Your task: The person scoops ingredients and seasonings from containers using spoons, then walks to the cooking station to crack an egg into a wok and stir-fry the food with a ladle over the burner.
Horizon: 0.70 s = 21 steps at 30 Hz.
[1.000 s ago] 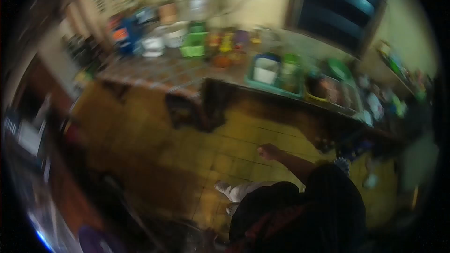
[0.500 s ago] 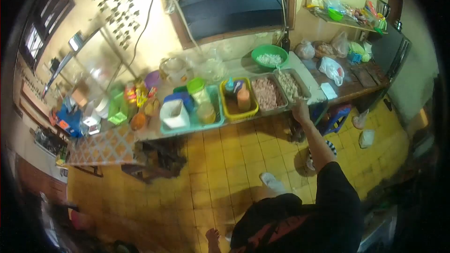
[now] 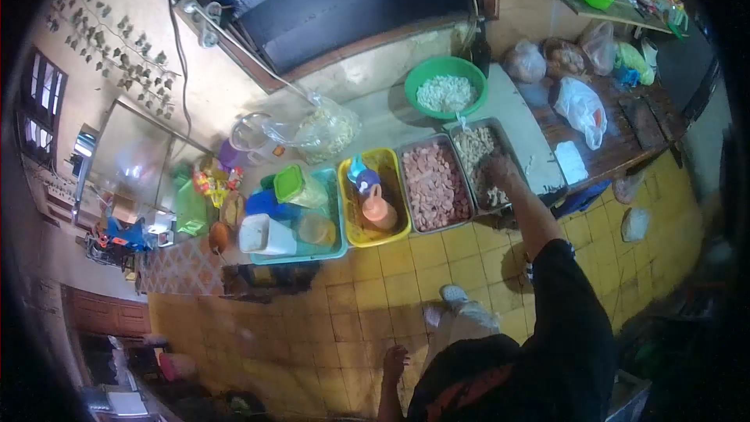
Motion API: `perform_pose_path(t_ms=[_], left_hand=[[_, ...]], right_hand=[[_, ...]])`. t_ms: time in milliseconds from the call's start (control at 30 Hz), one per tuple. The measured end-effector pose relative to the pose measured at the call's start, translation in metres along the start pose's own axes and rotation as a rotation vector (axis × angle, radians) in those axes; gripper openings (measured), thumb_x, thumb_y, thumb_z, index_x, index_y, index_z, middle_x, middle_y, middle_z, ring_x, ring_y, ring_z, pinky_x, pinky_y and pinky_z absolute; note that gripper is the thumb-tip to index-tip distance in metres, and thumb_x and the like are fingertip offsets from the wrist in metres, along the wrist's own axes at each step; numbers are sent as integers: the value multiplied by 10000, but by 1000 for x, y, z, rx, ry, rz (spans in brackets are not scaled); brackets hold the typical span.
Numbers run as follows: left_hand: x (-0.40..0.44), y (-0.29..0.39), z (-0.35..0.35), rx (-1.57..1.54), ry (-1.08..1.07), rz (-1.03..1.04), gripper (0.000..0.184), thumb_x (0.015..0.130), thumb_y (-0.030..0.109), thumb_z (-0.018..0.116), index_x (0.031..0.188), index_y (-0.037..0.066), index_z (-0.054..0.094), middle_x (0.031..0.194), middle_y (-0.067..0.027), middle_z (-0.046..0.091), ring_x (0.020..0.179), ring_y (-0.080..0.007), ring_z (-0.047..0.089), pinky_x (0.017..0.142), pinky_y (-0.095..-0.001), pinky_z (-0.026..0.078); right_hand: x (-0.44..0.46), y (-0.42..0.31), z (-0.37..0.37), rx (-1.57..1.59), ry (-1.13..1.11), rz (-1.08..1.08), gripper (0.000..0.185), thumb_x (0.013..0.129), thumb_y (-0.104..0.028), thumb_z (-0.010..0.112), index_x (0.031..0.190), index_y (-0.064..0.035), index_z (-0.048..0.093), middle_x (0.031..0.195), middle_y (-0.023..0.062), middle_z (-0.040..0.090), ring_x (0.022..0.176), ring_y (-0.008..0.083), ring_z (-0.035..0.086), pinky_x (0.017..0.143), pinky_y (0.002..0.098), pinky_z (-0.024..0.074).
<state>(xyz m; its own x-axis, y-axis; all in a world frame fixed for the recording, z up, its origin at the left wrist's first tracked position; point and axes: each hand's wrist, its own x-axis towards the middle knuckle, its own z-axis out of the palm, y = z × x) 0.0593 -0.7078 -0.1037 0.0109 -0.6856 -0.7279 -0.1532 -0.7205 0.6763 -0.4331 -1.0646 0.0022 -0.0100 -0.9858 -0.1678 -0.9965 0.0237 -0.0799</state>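
Observation:
My right hand (image 3: 500, 173) reaches down into a metal tray of pale, chopped pieces (image 3: 476, 144) at the right of the table. Its fingers are dark and partly hidden among the pieces. Just left of it stands another metal tray, filled with pinkish chunks (image 3: 434, 185). Behind both trays is a green basin (image 3: 482, 101) of small white pieces. Low beside my body hangs my left hand (image 3: 396, 361), away from the table, its fingers loosely bent and nothing visible in them.
A yellow tub (image 3: 350, 236) holds bottles. Beside it, a turquoise tray (image 3: 341, 246) carries a white container (image 3: 266, 234) and a green-lidded box (image 3: 301, 187). A clear bag (image 3: 332, 126) lies behind. White plastic bags (image 3: 582, 112) rest on the wooden table at right.
My right hand has gone from the tray's near edge into the pale pieces. The view has shifted and come closer to the table. My left hand still hangs low.

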Motion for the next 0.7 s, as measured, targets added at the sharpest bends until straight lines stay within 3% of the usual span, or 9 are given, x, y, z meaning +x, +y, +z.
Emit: perform_pose_path(t_ms=[33,100,167,267,333,367,433,533,700], left_hand=[[-7,-5,0,2,1,-17,300,880,191,506,1118,11,489,911,-133,597,753,-211,608,599,-330,510],[-10,-10,-4,96,97,-181,309,877,201,518,1123,15,489,907,-130,597,735,-214,604,601,-329,509],[10,-90,-37,24,57,-248,294,885,199,496,1125,28,493,939,-135,598,702,-223,594,588,-326,503],[-7,-95,-40,-152,230,-484,244,906,220,434,1053,43,515,874,-102,581,630,-205,543,539,-313,469],[-14,-102,-44,-570,317,-539,264,857,260,527,1005,44,558,888,-141,599,679,-229,580,583,-371,503],[-19,-107,-45,-579,328,-544,264,857,260,527,1005,44,558,888,-141,599,679,-229,580,583,-371,503],[-18,-125,-46,-896,-60,-115,265,860,275,510,992,50,559,855,-131,596,607,-235,565,535,-360,493],[-9,-124,-27,-785,84,-375,295,893,329,386,955,72,518,767,-57,508,580,-218,462,535,-387,417],[-22,-86,5,-443,229,-378,315,866,331,414,1015,73,516,879,-122,566,670,-268,524,565,-393,435]], right_hand=[[-2,2,-3,-42,-52,-68,337,728,-126,589,1063,-145,549,1009,110,596,944,316,577,841,464,415],[9,21,35,117,176,34,291,696,-116,606,983,-146,570,924,138,597,885,329,585,781,466,441],[-13,1,-22,66,-176,41,435,753,-275,661,1126,-81,549,1243,146,465,1145,320,459,942,450,385],[-1,12,-3,131,-148,97,412,732,-217,671,1115,-112,564,1136,157,547,1068,310,525,844,397,464],[-4,8,-25,233,-275,38,463,651,-155,723,1094,-151,587,1026,141,608,957,285,589,807,376,487],[-1,11,-12,232,-284,26,463,651,-155,723,1094,-151,587,1026,141,608,957,285,589,807,376,487],[0,20,19,243,117,-132,344,573,-111,741,898,-130,631,874,126,641,842,303,618,731,391,507],[-10,6,-3,300,112,-91,365,633,-86,669,990,-156,638,806,138,643,781,326,622,699,397,506],[19,23,6,196,-45,97,190,721,-85,565,897,-54,630,792,190,624,737,342,617,674,413,492]])
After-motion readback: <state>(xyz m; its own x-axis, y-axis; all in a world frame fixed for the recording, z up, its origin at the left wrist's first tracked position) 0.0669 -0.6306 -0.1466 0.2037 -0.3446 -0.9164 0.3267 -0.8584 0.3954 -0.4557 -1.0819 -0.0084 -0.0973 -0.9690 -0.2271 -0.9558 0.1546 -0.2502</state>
